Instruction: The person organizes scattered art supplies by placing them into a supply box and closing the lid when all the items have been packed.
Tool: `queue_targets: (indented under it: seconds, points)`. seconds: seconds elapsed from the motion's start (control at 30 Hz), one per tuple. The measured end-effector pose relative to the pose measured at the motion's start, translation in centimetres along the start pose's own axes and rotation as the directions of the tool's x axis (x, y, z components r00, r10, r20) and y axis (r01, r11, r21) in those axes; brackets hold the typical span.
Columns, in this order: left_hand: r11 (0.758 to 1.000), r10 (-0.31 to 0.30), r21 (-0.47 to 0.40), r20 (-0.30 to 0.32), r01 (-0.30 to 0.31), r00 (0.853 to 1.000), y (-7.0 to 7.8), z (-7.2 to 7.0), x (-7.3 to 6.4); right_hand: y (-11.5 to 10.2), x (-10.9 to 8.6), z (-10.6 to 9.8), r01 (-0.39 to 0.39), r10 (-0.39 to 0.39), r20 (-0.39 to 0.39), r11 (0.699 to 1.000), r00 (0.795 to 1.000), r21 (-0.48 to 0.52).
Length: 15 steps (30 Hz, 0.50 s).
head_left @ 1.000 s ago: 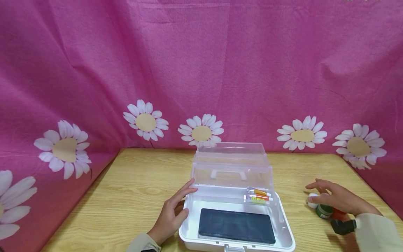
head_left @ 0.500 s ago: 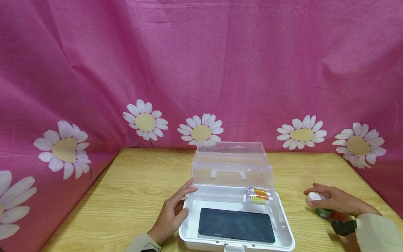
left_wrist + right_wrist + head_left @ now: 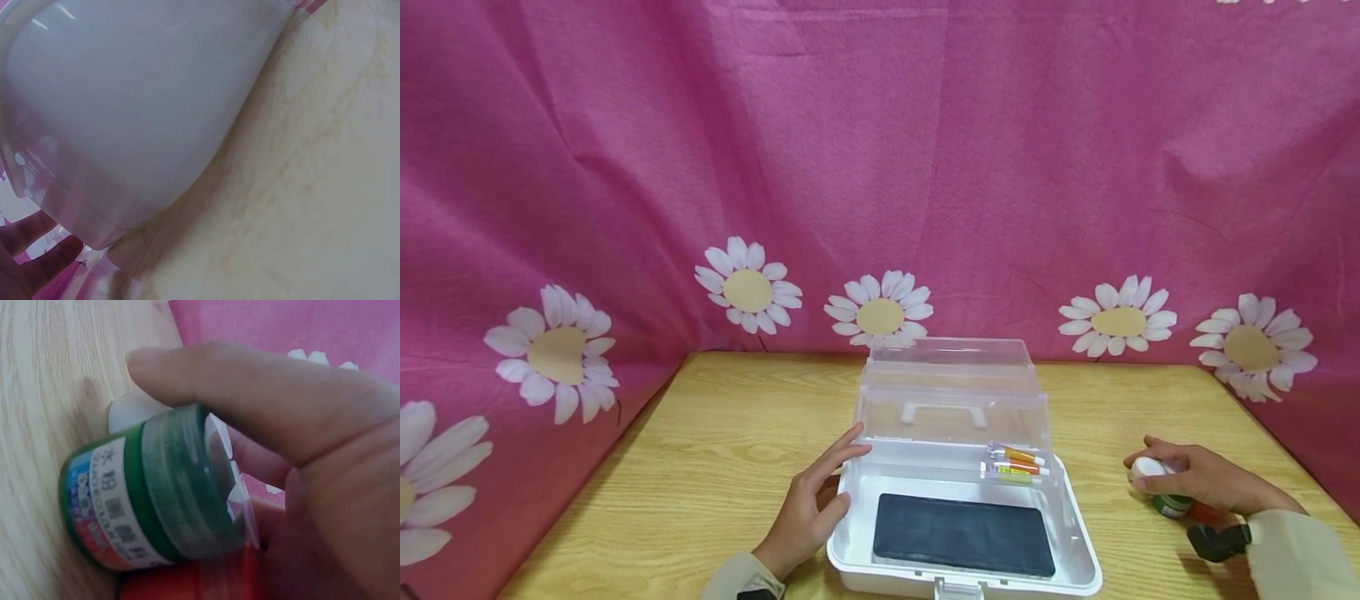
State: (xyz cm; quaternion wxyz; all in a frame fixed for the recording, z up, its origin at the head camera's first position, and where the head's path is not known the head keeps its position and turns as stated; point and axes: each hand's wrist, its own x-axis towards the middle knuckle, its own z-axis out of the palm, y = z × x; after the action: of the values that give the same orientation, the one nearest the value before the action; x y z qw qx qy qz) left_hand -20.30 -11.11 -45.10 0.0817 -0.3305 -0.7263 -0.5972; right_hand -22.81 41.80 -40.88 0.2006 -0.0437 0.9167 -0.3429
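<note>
On the right of the table, my right hand [image 3: 1213, 479] pinches a small white paint jar [image 3: 1147, 469] between thumb and fingers. Right beside it stands a green gouache jar [image 3: 131, 494] with a clear screw lid. An orange-red jar [image 3: 187, 581] lies next to the green one, mostly hidden under the hand in the head view. My left hand [image 3: 811, 512] rests with extended fingers against the left side of a white plastic box [image 3: 1078, 533]. Its fingers [image 3: 28, 234] also show at the box's edge in the left wrist view.
The box's clear tiered lid [image 3: 955, 417] is raised at the back. A dark rectangular case [image 3: 962, 535] lies inside, and several small paint tubes [image 3: 1018, 467] sit at its back right. A pink daisy-print cloth [image 3: 1000, 167] hangs behind the wooden table [image 3: 737, 425].
My right fingers have closed round the white jar, which has tilted up slightly beside the green one. My left hand and the box have stayed in place.
</note>
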Motion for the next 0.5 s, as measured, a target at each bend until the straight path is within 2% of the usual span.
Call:
queue_targets:
  seconds: [0.2,0.4,0.5]
  points:
    - [1.0,-0.006,0.001,0.003,0.006,1.0,-0.06,0.0,-0.01,-0.17,0.14,0.08,-0.015,0.015,-0.009,1.0,1.0,-0.015]
    - [1.0,-0.013,0.001,0.004,0.013,1.0,0.08,-0.05,-0.03,-0.4,0.06,0.08,-0.039,0.04,-0.005,0.999,0.999,0.011]
    - [1.0,-0.009,0.003,0.006,0.009,1.0,0.14,-0.07,-0.03,-0.39,-0.12,0.09,-0.015,0.015,-0.007,1.0,1.0,-0.005]
